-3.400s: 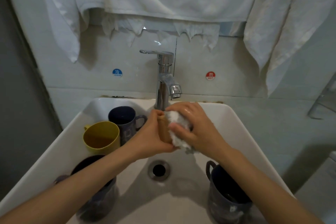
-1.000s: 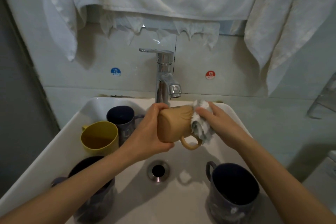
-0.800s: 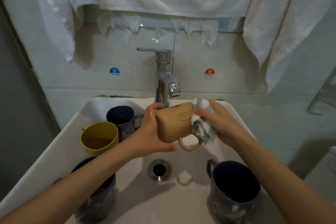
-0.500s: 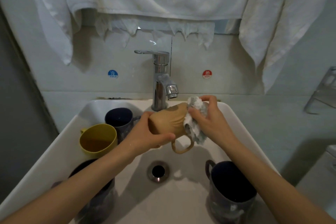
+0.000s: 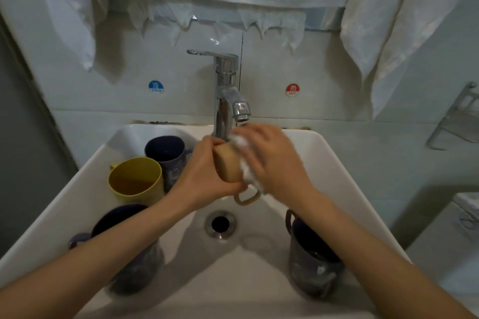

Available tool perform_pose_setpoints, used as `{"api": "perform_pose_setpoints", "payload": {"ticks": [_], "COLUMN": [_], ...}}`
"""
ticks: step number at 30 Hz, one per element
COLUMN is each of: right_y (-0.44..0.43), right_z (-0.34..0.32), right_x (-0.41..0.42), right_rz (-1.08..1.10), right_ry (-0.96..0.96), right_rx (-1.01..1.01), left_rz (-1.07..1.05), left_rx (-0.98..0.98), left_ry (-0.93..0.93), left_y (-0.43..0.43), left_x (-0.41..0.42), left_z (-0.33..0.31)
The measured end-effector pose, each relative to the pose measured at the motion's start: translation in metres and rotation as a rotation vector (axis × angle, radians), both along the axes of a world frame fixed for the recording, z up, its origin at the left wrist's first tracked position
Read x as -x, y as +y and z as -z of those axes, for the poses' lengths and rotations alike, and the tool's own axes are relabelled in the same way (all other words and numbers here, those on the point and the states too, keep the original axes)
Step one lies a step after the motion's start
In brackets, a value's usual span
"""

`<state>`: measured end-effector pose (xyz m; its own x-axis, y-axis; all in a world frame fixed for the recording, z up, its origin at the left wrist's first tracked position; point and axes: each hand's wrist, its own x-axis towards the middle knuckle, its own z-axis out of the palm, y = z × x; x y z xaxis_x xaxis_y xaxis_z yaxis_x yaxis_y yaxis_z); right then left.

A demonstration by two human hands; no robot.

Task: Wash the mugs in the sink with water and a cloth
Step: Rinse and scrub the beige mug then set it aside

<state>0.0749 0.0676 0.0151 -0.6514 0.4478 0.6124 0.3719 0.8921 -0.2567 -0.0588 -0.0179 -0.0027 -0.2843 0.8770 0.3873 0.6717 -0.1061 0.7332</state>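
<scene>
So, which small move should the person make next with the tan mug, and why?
Probably rotate the tan mug slightly in the left hand, so the cloth reaches the handle. The left hand grips the mug on its side below the tap, the right hand holds the cloth against its body, and the handle hangs underneath, not covered by cloth.

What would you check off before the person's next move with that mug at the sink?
1. Left hand grips tan mug: ok.
2. Right hand holds cloth against mug: ok.
3. Mug held over sink, below tap: ok.
4. Water running: cannot tell.
5. Drain uncovered: ok.
6. Yellow mug clean: cannot tell.
</scene>
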Motion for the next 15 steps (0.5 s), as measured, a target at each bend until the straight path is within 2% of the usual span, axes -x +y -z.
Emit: {"api": "perform_pose_setpoints", "payload": {"ticks": [3, 6, 7, 8, 9, 10, 11, 12, 13, 15], "right_y": [0.026, 0.005, -0.007, -0.019, -0.027, -0.029, -0.025, -0.017, -0.006, 0.019], "right_z": [-0.001, 0.002, 0.004, 0.007, 0.012, 0.013, 0.01, 0.008, 0.006, 0.005], "right_x": [-0.016, -0.007, 0.001, 0.009, 0.014, 0.017, 0.015, 0.012, 0.006, -0.007], "right_rz": [0.206, 0.044, -0.042, -0.108, -0.145, -0.153, -0.138, -0.096, -0.032, 0.091], "right_ry": [0.008, 0.014, 0.014, 0.003, -0.02, -0.041, -0.039, -0.011, 0.023, 0.046], "right_rx": [0.074, 0.05, 0.02, -0.029, -0.079, -0.1, -0.067, 0.011, 0.114, 0.275], "left_rz": [-0.023, -0.05, -0.205, -0.367, -0.46, -0.455, -0.225, -0.051, 0.007, 0.002], "left_rx": [0.077, 0.117, 0.073, 0.003, 0.045, 0.067, 0.071, 0.089, 0.079, 0.043], "left_ry": [0.033, 0.046, 0.155, 0.38, 0.403, 0.355, 0.302, 0.173, 0.112, 0.141], "left_y": [-0.001, 0.001, 0.005, -0.001, -0.008, -0.004, 0.007, 0.007, 0.001, -0.002], "left_x": [0.002, -0.004, -0.007, -0.006, -0.005, -0.004, -0.001, -0.001, -0.003, -0.004], "left_z": [-0.004, -0.001, 0.007, 0.014, 0.013, 0.015, 0.016, 0.012, 0.005, 0.003]}}
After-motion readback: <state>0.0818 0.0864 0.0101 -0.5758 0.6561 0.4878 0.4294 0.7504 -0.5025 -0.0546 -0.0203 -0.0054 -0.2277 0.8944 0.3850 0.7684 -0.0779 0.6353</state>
